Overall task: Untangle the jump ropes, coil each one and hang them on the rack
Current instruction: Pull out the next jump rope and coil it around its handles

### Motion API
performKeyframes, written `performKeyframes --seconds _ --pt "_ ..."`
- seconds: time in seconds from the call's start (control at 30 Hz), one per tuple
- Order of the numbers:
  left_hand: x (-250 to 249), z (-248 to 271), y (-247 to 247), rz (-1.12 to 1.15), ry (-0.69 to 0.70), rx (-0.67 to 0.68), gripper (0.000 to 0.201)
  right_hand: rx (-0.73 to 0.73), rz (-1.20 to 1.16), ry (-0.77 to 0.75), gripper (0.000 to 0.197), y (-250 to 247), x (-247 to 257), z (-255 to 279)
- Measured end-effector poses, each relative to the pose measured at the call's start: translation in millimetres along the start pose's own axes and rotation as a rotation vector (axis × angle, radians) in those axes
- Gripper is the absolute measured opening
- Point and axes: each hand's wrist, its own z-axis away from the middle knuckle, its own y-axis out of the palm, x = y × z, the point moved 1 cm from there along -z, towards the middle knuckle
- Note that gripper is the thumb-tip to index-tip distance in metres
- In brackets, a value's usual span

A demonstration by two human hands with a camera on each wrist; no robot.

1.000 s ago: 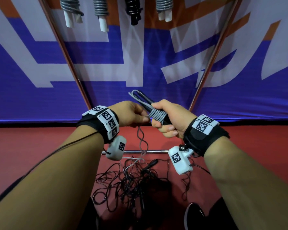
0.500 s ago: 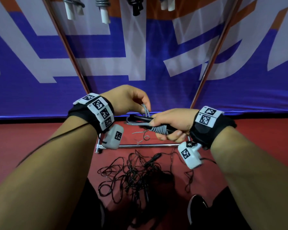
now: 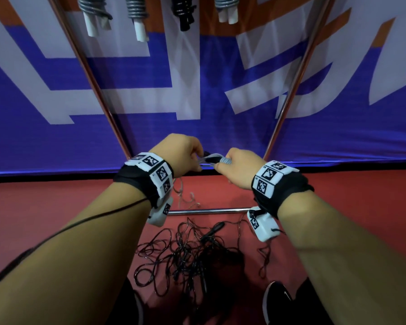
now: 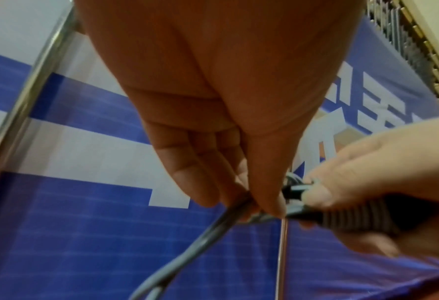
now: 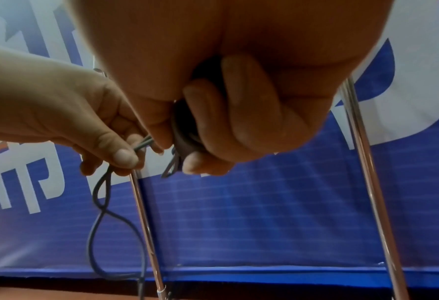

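Banner (image 3: 220,90) fabric in blue, white and orange fills the background, standing on a red floor (image 3: 45,202). Slanted metal legs of the rack (image 3: 99,90) rise in front of it, with a crossbar low near the floor; four coiled jump ropes (image 3: 136,10) hang along the top edge of the head view, three grey and one black. On the floor between the person's feet lies a black tangle of rope (image 3: 185,256) with a black handle at its far side. One black shoe (image 3: 275,299) shows at lower right.

Both forearms reach forward, each with a black wristband carrying printed markers. The right hand (image 3: 238,168) has its grip clenched around a bundle of black handles wound with grey rope (image 4: 362,219), fingers curled over the coils. The left hand (image 3: 181,153), just beside it, pinches the loose grey strand (image 5: 141,145) between thumb and fingers right at the bundle's end. From that pinch the strand drops in a twisted loop toward the floor, passing in front of a rack leg.
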Motion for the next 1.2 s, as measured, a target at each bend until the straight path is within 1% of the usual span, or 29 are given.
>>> performKeyframes --seconds 0.07,0.2,0.23,0.33,0.4,0.47,0.5,0.57,0.6,0.63,0.67,0.73,0.8,0.87,0.93,1.03,1.1,1.2 --pt "-3.9 -0.8 6.4 -0.03 -0.02 -0.018 0.021 -0.072 -0.017 -0.001 0.036 -0.8 1.5 0.1" --pt "-10.0 -5.1 11.6 -0.007 -0.064 -0.132 0.024 -0.208 -0.09 -0.033 0.035 -5.5 6.6 4.5" --pt "-11.3 -6.2 11.8 0.007 -0.08 -0.16 0.027 -0.237 -0.108 -0.037 0.035 -6.6 7.3 4.9" --pt "-17.6 -4.9 8.0 0.066 -0.157 -0.246 0.046 -0.3 -0.144 -0.043 0.036 -9.8 7.6 5.0" --pt "-21.5 -4.3 6.0 0.121 -0.182 -0.286 0.05 -0.316 -0.147 -0.041 0.035 -11.9 6.1 4.9" --pt "-22.6 -5.7 6.0 0.273 -0.154 -0.308 0.045 -0.315 -0.151 -0.029 0.035 -12.2 3.1 3.2" --pt "-22.3 -6.5 6.4 0.397 -0.136 -0.295 0.039 -0.316 -0.153 -0.021 0.036 -12.1 1.3 1.6" --pt "-20.7 -6.7 6.4 0.659 -0.113 -0.21 0.022 -0.327 -0.166 0.005 0.036 -13.1 -2.3 -1.2" --pt "-19.9 -6.6 5.5 0.758 -0.094 -0.153 0.014 -0.333 -0.174 0.018 0.036 -13.7 -4.3 -2.7" --pt "-19.8 -5.6 4.0 0.803 -0.061 -0.096 0.007 -0.339 -0.182 0.027 0.036 -14.2 -6.8 -3.9" --pt "-19.6 -4.9 2.5 0.802 -0.02 -0.053 0.004 -0.343 -0.189 0.035 0.036 -14.8 -8.9 -4.8" --pt "-20.1 -2.2 0.2 0.721 0.025 -0.006 0.014 -0.346 -0.201 0.045 0.035 -15.4 -11.0 -6.1" --pt "-22.4 1.3 -1.9 0.673 0.02 0.015 0.016 -0.347 -0.211 0.049 0.036 -15.1 -11.3 -6.9" --pt "-26.6 4.3 -2.7 0.694 0.002 0.033 0.018 -0.351 -0.219 0.05 0.037 -14.8 -10.8 -7.2" --pt "-30.0 5.3 -4.4 0.668 -0.01 0.017 0.021 -0.36 -0.234 0.051 0.037 -15.7 -10.5 -7.1" --pt "-33.8 6.7 -4.9 0.562 -0.014 -0.017 0.024 -0.376 -0.254 0.047 0.038 -18.6 -9.4 -5.8" --pt "-31.7 5.7 -1.7 0.511 -0.051 -0.065 0.02 -0.384 -0.266 0.038 0.038 -20.4 -8.3 -4.6" --pt "-22.9 0.2 2.2 0.348 -0.083 -0.14 0.007 -0.383 -0.291 0.024 0.037 -20.3 -7.7 -3.9"
